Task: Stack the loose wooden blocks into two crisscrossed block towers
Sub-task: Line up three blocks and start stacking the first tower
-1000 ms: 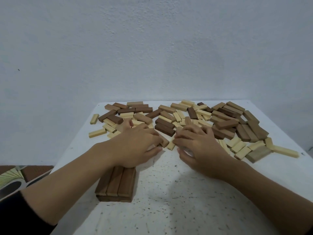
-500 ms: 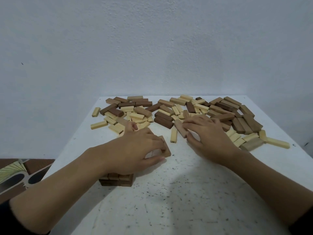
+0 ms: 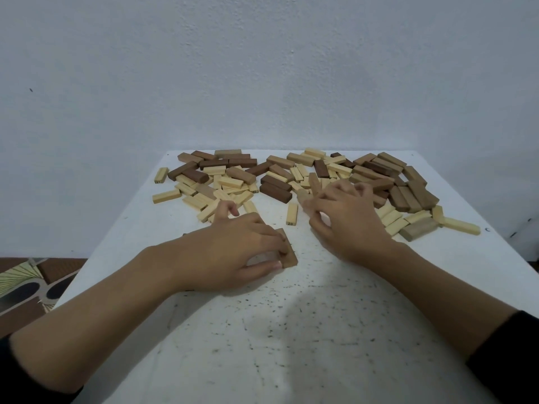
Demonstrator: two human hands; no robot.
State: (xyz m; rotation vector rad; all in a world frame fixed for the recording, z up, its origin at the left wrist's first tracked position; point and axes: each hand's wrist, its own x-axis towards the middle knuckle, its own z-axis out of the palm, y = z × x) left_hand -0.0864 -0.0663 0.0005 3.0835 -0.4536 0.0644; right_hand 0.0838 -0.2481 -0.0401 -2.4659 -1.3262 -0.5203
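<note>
left hand (image 3: pixel 233 253) pinches a brown block (image 3: pixel 288 253) low over the tabletop (image 3: pixel 291 330); right hand (image 3: pixel 347 225) curls into the loose pile (image 3: pixel 239 174) (grip unclear); that end pinch may let the block twist.

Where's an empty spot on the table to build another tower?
Biggest bare patch: the near table, between left forearm and right forearm. A small gap surrounds the lone pale block. The far side is crowded with loose blocks.
</note>
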